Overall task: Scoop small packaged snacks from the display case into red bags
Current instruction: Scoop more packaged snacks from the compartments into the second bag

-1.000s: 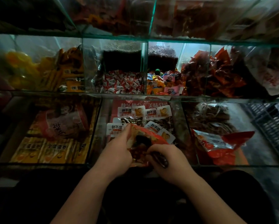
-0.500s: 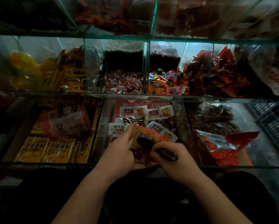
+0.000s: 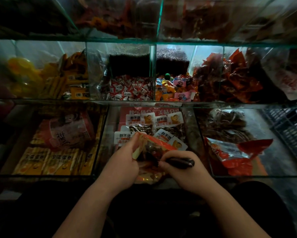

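Observation:
My left hand (image 3: 122, 164) grips the left rim of a red bag (image 3: 159, 146) and holds its mouth open over the middle lower bin of the glass display case (image 3: 147, 102). My right hand (image 3: 184, 174) is closed around the black handle of a scoop (image 3: 180, 163), whose dark head is down inside the bag's mouth. Dark snacks show inside the bag. White-labelled snack packets (image 3: 140, 120) with brown contents lie in the bin just behind the bag.
The left lower bin holds yellow packets (image 3: 46, 160) and a red tub (image 3: 70, 131). Another red bag (image 3: 237, 155) lies open in the right lower bin with dark snacks (image 3: 225, 124). The shelf above holds red-white candies (image 3: 130, 88), mixed sweets (image 3: 175, 88) and red wrappers (image 3: 230, 78).
The scoop's handle has swung to point right and my right hand has shifted slightly right. The left hand keeps hold of the bag's rim.

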Demonstrator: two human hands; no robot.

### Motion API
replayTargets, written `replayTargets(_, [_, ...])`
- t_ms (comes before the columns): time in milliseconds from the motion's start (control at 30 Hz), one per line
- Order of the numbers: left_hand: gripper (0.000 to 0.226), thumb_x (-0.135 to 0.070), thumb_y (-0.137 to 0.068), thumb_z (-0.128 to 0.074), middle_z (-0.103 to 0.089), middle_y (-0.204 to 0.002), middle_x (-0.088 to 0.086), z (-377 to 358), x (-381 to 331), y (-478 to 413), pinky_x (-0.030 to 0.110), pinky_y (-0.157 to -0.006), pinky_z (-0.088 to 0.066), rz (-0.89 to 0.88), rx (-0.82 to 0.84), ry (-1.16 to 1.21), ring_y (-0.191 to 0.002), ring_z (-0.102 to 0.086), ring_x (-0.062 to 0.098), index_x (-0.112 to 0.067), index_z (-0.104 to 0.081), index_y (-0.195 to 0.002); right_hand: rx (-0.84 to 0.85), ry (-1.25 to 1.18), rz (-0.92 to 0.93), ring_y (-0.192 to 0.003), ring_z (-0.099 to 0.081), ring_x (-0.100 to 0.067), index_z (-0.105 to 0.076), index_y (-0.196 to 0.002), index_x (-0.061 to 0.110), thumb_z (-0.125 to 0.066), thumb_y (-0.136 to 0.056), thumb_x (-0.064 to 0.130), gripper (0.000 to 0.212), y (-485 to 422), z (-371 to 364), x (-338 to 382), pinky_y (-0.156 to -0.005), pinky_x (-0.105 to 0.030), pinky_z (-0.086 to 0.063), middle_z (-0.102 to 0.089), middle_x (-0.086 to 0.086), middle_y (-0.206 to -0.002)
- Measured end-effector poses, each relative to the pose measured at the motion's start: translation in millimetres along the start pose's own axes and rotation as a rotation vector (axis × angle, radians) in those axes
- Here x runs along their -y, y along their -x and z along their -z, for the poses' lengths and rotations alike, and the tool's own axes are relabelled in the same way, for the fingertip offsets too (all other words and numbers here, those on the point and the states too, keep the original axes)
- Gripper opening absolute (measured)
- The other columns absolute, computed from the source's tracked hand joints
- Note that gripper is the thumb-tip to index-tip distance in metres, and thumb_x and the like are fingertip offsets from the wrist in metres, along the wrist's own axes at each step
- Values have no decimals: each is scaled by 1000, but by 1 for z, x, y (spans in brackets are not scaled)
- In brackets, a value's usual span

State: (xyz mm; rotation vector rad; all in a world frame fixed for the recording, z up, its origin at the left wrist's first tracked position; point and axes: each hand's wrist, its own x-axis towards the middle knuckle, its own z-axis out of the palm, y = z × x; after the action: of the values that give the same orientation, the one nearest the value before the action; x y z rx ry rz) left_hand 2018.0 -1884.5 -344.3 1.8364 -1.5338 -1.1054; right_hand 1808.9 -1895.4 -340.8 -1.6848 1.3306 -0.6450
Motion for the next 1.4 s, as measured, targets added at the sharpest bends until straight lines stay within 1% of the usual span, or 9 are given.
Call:
replayTargets(133, [89,-6,-86,-50,-44,-152,-21,1,-1,3,31,-111,-44,-11,18,6,-136,-44,3,-55,-17,-153,-266,-220,-178,-76,-68,3,-77,-75,29,-77,-83,25,9,2,10,4,-60,-7,-49,-75,14,-80])
replayTargets(233, [84,-11,-90,-54,-41,-156,-19,1,-4,5,34,-118,-35,-29,36,3,-142,-38,5,-50,-19,-155,-395,-367,-334,-73,-68,5,-78,-76,28,-78,-83,29,6,-1,1,5,-58,-14,-46,-74,18,-76])
replayTargets(467, [83,-11,-92,-52,-43,-152,-20,4,-14,11,36,-104,-51,-35,63,13,-127,-55,11,-56,-19,-153,-507,-537,-434,-69,-70,4,-78,-76,34,-72,-87,39,13,-2,-15,6,-55,-11,-49,-76,16,-73])
replayTargets(600, [81,-13,-92,-49,-58,-136,-18,7,-9,9,16,-59,-49,-36,24,-38,-78,-62,3,-59,-18,-151,-594,-482,-385,-68,-70,1,-77,-78,31,-69,-88,44,18,12,-6,7,-67,-27,-51,-76,11,-73])
replayTargets(667, [80,-13,-93,-53,-62,-134,-10,7,-10,8,30,-81,-59,-47,-4,-56,-100,-67,14,-52,-20,-154,-630,-478,-363,-63,-69,-5,-77,-78,28,-68,-88,45,21,21,-1,10,-66,-28,-51,-74,8,-67])
replayTargets(800, [74,-19,-95,-62,-32,-161,-14,5,-20,13,37,-120,-33,-142,-124,-224,-146,-31,7,-34,-26,-158,-685,-550,-348,-38,-59,-19,-75,-78,25,-67,-90,44,24,35,13,18,-43,-27,-48,-62,-8,-46])
replayTargets(1000, [32,-16,-92,-60,-57,-122,-15,-13,-51,35,20,-102,-46,-588,-392,-148,-119,-54,3,-20,-67,-123,-676,-649,-377,-54,-74,-28,-76,-76,30,-68,-90,41,19,46,19,28,-42,-23,-50,-77,-5,-70])
replayTargets(1233, [55,-42,-97,-60,-35,-156,-6,-52,-22,29,39,-125,-21,-240,-294,-296,-148,-22,11,-24,-47,-147,-653,-745,-471,-58,-75,-26,-67,-89,17,-65,-92,44,27,55,36,26,-41,-25,-52,-74,-13,-87])
replayTargets(1400, [65,-55,-101,-42,-19,-166,-6,-53,-17,21,27,-120,-4,-252,-262,-304,-152,-5,8,-25,-31,-157,-633,-895,-406,-62,-75,-32,-64,-78,20,-60,-97,21,19,72,50,36,-46,-28,-57,-69,-11,-82])
